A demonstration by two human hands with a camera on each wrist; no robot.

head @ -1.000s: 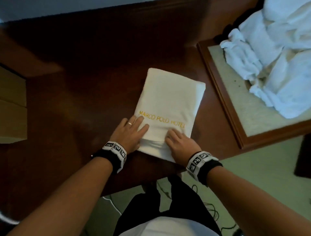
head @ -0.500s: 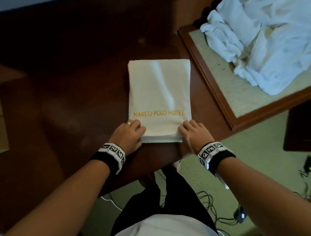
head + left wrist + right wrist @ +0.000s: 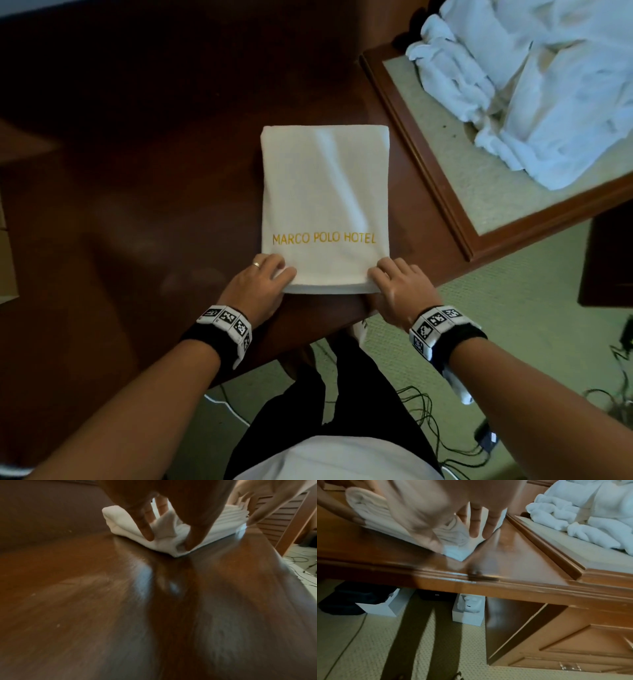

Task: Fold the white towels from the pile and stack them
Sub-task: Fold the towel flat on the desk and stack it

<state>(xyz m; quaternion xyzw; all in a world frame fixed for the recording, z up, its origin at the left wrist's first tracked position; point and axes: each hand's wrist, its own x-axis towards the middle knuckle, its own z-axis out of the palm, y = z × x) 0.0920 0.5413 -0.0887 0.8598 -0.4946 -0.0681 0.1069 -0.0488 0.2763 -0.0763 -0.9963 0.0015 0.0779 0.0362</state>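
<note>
A folded white towel with gold "MARCO POLO HOTEL" lettering lies flat and square on the dark wooden table, close to its near edge. My left hand grips the towel's near left corner; the left wrist view shows the layered corner pinched between thumb and finger. My right hand holds the near right corner, with fingers along the towel's side and the thumb at its near edge. The pile of loose white towels lies at the far right.
The pile rests on a raised wood-framed surface right of the towel. Bare tabletop stretches left and beyond the towel. Below the table edge are carpet, cables and white boxes.
The towel has turned from a slant to lie square to me. My right hand slid from the near edge to the right corner. My left hand stayed at the left corner.
</note>
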